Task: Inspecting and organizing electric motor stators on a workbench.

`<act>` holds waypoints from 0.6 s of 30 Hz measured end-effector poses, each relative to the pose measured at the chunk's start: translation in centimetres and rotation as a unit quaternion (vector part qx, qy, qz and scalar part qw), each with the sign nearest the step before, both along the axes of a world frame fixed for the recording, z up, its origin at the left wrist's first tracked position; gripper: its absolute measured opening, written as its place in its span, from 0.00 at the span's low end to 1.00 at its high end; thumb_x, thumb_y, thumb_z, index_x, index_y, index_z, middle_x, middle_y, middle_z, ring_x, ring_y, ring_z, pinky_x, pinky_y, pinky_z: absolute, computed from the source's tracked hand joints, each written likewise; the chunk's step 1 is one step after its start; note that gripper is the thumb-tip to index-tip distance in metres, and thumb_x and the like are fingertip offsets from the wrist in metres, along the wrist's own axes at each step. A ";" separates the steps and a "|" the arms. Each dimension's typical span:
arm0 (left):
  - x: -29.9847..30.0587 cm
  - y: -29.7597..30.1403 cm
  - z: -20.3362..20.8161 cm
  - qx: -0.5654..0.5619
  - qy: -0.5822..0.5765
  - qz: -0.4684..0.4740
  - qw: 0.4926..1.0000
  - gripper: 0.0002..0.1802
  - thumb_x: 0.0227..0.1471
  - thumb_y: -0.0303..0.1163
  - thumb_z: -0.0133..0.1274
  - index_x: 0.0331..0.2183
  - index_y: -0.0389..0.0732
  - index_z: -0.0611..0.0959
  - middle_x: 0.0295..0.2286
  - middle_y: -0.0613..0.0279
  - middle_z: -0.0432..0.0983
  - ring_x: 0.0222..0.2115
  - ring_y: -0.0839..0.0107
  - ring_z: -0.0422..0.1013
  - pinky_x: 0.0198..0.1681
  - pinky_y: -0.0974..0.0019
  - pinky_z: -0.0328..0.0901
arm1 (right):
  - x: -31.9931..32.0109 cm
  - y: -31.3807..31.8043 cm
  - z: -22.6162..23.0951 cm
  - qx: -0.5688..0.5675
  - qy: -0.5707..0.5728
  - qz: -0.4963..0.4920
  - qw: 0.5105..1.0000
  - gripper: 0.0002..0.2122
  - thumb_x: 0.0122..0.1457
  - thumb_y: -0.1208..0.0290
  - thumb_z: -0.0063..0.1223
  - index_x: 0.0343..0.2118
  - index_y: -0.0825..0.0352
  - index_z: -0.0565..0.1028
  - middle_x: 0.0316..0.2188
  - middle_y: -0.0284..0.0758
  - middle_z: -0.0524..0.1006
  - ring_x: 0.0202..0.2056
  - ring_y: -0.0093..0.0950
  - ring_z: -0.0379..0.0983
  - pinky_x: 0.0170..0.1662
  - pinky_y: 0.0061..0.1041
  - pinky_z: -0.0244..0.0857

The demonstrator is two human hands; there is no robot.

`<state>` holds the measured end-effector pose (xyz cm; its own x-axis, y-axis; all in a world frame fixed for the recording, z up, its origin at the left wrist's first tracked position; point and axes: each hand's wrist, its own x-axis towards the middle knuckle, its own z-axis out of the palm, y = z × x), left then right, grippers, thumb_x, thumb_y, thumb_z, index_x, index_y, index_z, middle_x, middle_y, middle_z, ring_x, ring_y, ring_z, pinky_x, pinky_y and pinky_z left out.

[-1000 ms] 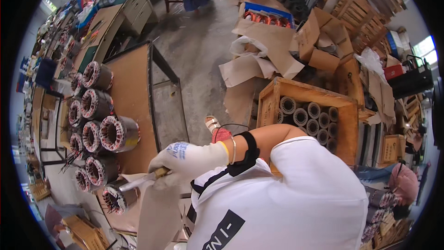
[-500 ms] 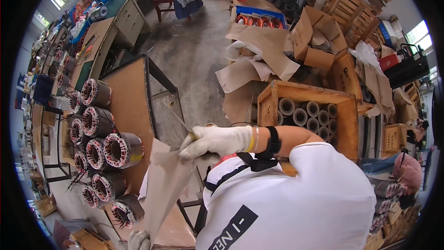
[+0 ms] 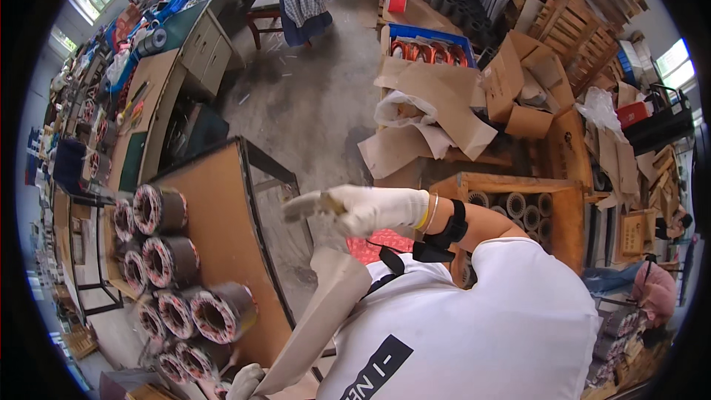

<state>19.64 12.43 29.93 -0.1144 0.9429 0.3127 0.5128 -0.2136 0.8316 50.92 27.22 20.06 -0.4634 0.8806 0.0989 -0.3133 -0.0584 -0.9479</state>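
My left hand [image 3: 245,383], in a whitish work glove, is at the bottom edge with its fingers curled at the lower end of a sheet of brown paper [image 3: 320,304]. The sheet slants up and right, bent over at its top against my white shirt. My right hand [image 3: 355,210], gloved in white with soiled fingertips, is above the sheet and apart from it. Its fingers are stretched out to the left and slightly blurred, with nothing seen in them. Left of the paper, several wound motor stators [image 3: 222,312] stand on a brown tabletop [image 3: 222,207].
A wooden crate [image 3: 570,189] with grey stator cores [image 3: 530,216] stands to the right. Beyond it lie brown paper sheets [image 3: 437,96], an open carton [image 3: 503,78] and a blue bin [image 3: 422,31] of copper coils. A cluttered bench [image 3: 159,67] runs along the far left.
My right hand has let go of the paper's upper end and moved right, its fingers straightening. The paper's top has tipped right toward my shirt. The view has shifted, so the stators sit lower.
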 end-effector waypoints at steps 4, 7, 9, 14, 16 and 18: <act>3.8 9.8 -1.2 0.064 -0.018 0.168 0.984 0.29 0.59 0.50 0.51 0.36 0.26 0.80 0.30 0.48 0.77 0.31 0.59 0.73 0.36 0.55 0.68 | 1.9 6.3 1.3 0.007 0.139 0.124 0.983 0.33 0.51 0.55 0.67 0.53 0.76 0.70 0.47 0.35 0.77 0.47 0.19 0.69 0.52 0.23 0.64; 7.1 18.0 -0.8 0.075 -0.029 0.168 0.982 0.29 0.58 0.49 0.52 0.39 0.26 0.80 0.31 0.48 0.78 0.33 0.58 0.73 0.39 0.53 0.68 | 6.3 10.3 2.1 -0.016 0.028 0.215 0.976 0.34 0.44 0.67 0.73 0.55 0.73 0.70 0.44 0.34 0.77 0.46 0.22 0.72 0.50 0.23 0.66; 10.0 23.7 -0.5 0.183 -0.107 0.193 0.958 0.28 0.60 0.49 0.49 0.41 0.28 0.80 0.35 0.45 0.78 0.34 0.56 0.73 0.38 0.53 0.67 | 8.7 11.4 1.8 -0.056 -0.067 0.107 0.990 0.24 0.47 0.72 0.69 0.47 0.72 0.74 0.35 0.30 0.78 0.36 0.17 0.71 0.38 0.20 0.66; 11.9 37.5 -3.0 0.285 0.281 0.023 0.916 0.21 0.65 0.40 0.43 0.38 0.29 0.78 0.29 0.43 0.74 0.28 0.46 0.67 0.29 0.51 0.61 | 15.2 11.2 2.7 -0.106 -0.308 -0.143 0.934 0.12 0.54 0.71 0.62 0.40 0.70 0.79 0.24 0.27 0.78 0.26 0.13 0.70 0.28 0.19 0.65; 14.9 43.2 -5.1 0.099 -0.081 -0.044 0.991 0.19 0.64 0.39 0.45 0.34 0.30 0.77 0.25 0.48 0.71 0.24 0.48 0.64 0.28 0.50 0.58 | 16.4 10.8 0.0 -0.100 -0.259 -0.243 0.930 0.12 0.56 0.70 0.60 0.42 0.69 0.79 0.22 0.27 0.77 0.24 0.12 0.69 0.26 0.19 0.64; 18.0 48.3 -7.6 0.220 0.051 -0.081 0.971 0.19 0.62 0.39 0.49 0.37 0.30 0.79 0.30 0.49 0.76 0.29 0.55 0.68 0.35 0.55 0.63 | 17.7 10.5 0.7 -0.149 -0.241 -0.293 0.913 0.13 0.56 0.71 0.59 0.44 0.69 0.79 0.21 0.27 0.78 0.23 0.13 0.68 0.26 0.20 0.64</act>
